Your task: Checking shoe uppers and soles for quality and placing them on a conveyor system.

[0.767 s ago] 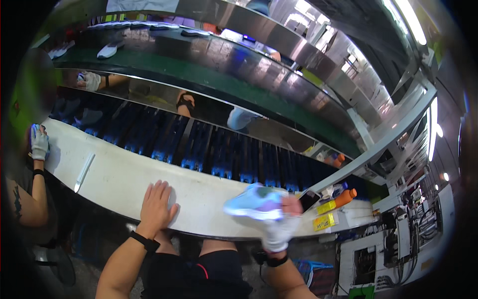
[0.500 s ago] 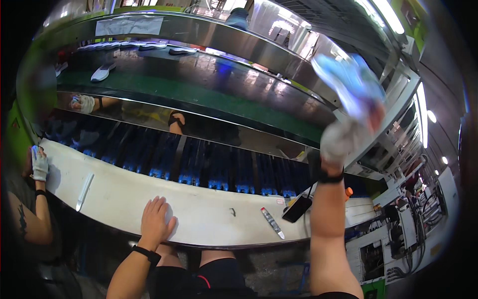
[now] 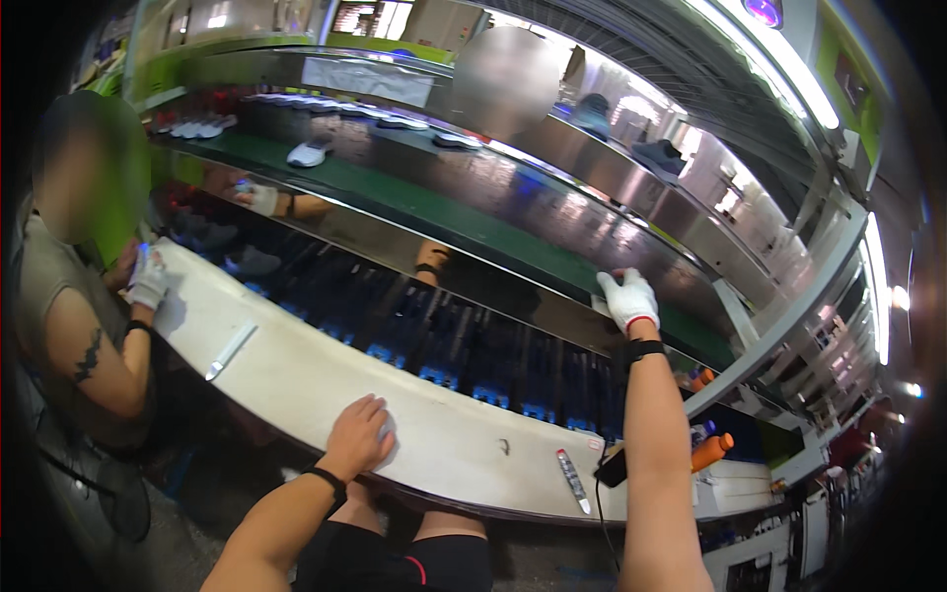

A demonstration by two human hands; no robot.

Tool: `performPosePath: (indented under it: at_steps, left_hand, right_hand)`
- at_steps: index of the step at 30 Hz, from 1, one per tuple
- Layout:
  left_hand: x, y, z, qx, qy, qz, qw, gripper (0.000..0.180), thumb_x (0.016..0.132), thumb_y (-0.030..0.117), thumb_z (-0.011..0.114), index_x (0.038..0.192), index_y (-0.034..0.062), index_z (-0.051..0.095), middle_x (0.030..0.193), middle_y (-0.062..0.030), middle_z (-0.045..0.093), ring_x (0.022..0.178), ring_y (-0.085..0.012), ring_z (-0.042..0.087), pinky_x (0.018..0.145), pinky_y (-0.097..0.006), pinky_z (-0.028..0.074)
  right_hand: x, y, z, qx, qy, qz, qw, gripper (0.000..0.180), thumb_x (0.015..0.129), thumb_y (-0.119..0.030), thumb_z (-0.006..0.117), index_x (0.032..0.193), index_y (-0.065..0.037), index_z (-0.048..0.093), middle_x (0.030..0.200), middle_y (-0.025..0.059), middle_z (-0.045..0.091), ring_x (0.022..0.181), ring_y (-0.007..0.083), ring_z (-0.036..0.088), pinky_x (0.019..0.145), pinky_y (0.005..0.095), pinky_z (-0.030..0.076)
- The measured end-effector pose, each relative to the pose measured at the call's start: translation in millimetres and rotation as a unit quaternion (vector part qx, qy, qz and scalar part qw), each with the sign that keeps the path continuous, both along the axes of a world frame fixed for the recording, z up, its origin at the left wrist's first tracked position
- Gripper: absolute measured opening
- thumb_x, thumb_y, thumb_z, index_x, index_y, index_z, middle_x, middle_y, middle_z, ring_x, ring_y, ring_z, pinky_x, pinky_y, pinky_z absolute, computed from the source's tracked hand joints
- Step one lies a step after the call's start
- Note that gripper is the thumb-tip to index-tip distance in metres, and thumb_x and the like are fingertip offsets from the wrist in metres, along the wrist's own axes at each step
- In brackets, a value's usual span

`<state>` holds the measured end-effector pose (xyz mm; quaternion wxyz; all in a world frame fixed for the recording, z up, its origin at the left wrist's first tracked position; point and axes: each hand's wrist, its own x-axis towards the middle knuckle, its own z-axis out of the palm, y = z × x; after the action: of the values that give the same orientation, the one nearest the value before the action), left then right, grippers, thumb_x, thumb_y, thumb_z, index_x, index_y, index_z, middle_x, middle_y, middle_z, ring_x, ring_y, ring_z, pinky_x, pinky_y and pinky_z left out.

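Note:
My bare left hand [image 3: 360, 434] rests palm-down on the white bench top [image 3: 296, 380], its fingers loosely extended and holding nothing. My right hand [image 3: 629, 301], in a white glove with a red cuff edge, reaches forward to the near edge of the green conveyor belt [image 3: 434, 197]. Its thumb and fingers are apart, and no object shows in it. Below the right hand, a pen-like marker [image 3: 572, 481] lies on the bench. A dark phone [image 3: 614, 466] with a cable is partly hidden behind my right forearm. One white-and-grey shoe [image 3: 309, 153] sits on the belt.
Dark slots with blue-lit ends [image 3: 434, 375] run behind the bench. A co-worker [image 3: 84, 306] with a gloved hand stands at left, near a pale blade-like tool [image 3: 232, 352]. Orange bottles [image 3: 712, 451] stand at right. A dark shoe-shaped item [image 3: 659, 156] rests on the upper metal ledge.
My right hand has come down to the belt edge, and the blurred light-blue shoe-like thing is gone from it. My view has turned left. The left hand stays on the bench.

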<state>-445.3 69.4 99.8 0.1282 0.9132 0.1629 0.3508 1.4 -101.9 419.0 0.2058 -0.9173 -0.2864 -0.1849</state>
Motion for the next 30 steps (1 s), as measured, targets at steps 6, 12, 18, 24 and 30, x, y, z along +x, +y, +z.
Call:
performPosePath:
  at_steps: [6,12,18,24,30]
  left_hand:
    - [-4,-3,-11,-0.014,0.000,0.016,1.000,0.044,0.086,0.025,0.079,0.119,-0.0023,0.070,0.129,-0.0216,0.072,0.132,-0.0408,0.065,0.119,-0.049,0.050]
    - [2,0,-20,0.000,-0.050,0.021,0.999,0.032,0.080,0.022,0.077,0.102,0.0009,0.067,0.108,-0.0191,0.070,0.112,-0.0405,0.068,0.104,-0.051,0.055]
    - [17,-16,-19,0.010,-0.078,0.041,0.996,0.028,0.081,0.021,0.074,0.100,0.0022,0.070,0.107,-0.0194,0.071,0.110,-0.0400,0.068,0.102,-0.051,0.056]
    - [16,-24,-32,-0.081,-0.035,0.062,0.994,0.035,0.082,0.019,0.072,0.112,0.0001,0.072,0.116,-0.0230,0.073,0.115,-0.0445,0.069,0.104,-0.053,0.056]
    - [-1,-8,-56,-0.031,-0.021,0.083,0.996,0.044,0.084,0.020,0.077,0.123,-0.0003,0.074,0.128,-0.0262,0.075,0.120,-0.0465,0.069,0.107,-0.053,0.056]
  right_hand:
    - [2,11,5,-0.059,-0.014,-0.044,0.997,0.070,0.096,-0.059,0.070,0.130,0.002,0.074,0.131,0.0334,0.074,0.129,0.0491,0.069,0.108,0.0531,0.054]
    - [91,10,-20,-0.287,-0.195,0.049,0.937,0.042,0.093,-0.035,0.078,0.133,-0.024,0.077,0.128,0.0281,0.069,0.119,0.0492,0.069,0.102,0.0544,0.059]
    - [185,6,-31,0.009,0.015,0.068,0.998,0.068,0.102,-0.043,0.070,0.148,0.006,0.064,0.141,0.0326,0.071,0.130,0.0474,0.069,0.107,0.0507,0.053]
    - [173,9,-46,-0.117,-0.151,0.143,0.971,0.056,0.106,-0.042,0.066,0.146,-0.004,0.067,0.123,0.0362,0.073,0.118,0.0550,0.069,0.098,0.0573,0.056]
    - [133,51,-74,-0.110,-0.086,0.170,0.975,0.062,0.108,-0.048,0.055,0.155,-0.008,0.062,0.159,0.0264,0.060,0.152,0.0456,0.052,0.126,0.0487,0.042]
